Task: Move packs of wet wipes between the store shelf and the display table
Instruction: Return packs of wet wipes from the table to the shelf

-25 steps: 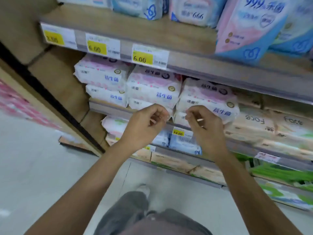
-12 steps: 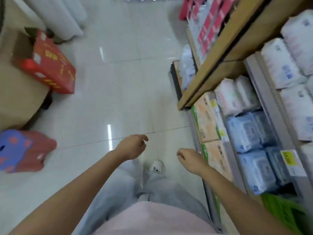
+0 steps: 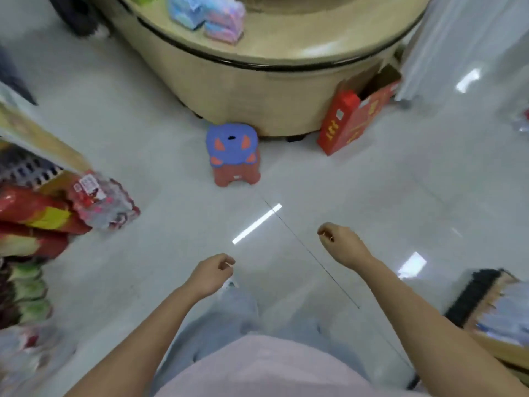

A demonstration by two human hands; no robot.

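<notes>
A: What was shown of the room?
B: A glossy tiled floor (image 3: 137,133) was shown, with the round display table (image 3: 286,90) at twelve o'clock and packs of wet wipes (image 3: 209,12) lying on it at eleven.
A: And the hands?
B: The left hand (image 3: 211,272) and right hand (image 3: 342,243) were held empty, fingers loosely curled. The walk to the table was judged under way; next, a pack would need to be reached and gripped.

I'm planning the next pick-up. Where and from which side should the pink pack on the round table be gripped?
Probably by its right and near faces, reaching over the table rim from the front. The pink pack stands near the edge with its right side free, while the blue pack crowds its left.
</notes>
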